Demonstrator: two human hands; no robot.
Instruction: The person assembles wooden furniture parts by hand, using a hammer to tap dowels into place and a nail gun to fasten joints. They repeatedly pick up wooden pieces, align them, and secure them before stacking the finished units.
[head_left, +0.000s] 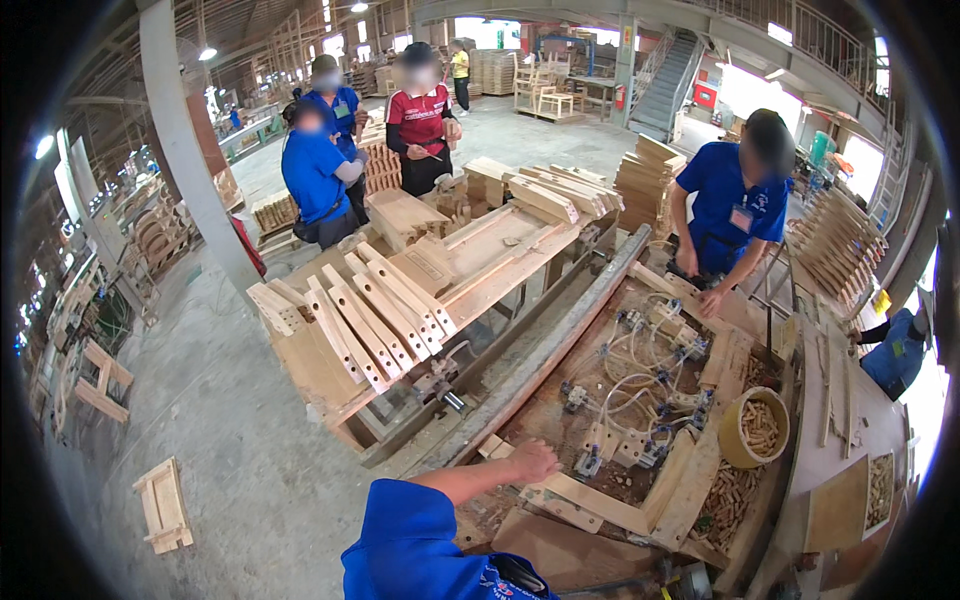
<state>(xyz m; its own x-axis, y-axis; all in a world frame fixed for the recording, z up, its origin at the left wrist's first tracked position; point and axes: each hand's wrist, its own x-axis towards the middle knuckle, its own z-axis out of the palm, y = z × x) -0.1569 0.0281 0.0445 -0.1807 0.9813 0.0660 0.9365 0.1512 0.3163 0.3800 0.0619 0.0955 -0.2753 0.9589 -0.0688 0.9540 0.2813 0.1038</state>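
Note:
My left hand (532,462) reaches in from the lower edge, out of a blue sleeve (405,525). Its fingers are curled in beside the near end of a wooden assembly bench with clamps; whether anything is inside them is hidden. A short wooden piece (493,447) lies just left of the hand. To its right, a long light wooden rail (590,500) meets another wooden bar (672,482) at a corner. Pneumatic clamps with clear hoses (640,380) fill the middle of the bench. My right hand is out of view.
Across the bench, a co-worker in blue (735,205) has both hands by wooden parts. A yellow bucket of dowels (755,428) stands at right, above loose dowels (730,505). Drilled wooden legs (370,310) lie on the table at left. A metal beam (560,350) runs along the bench.

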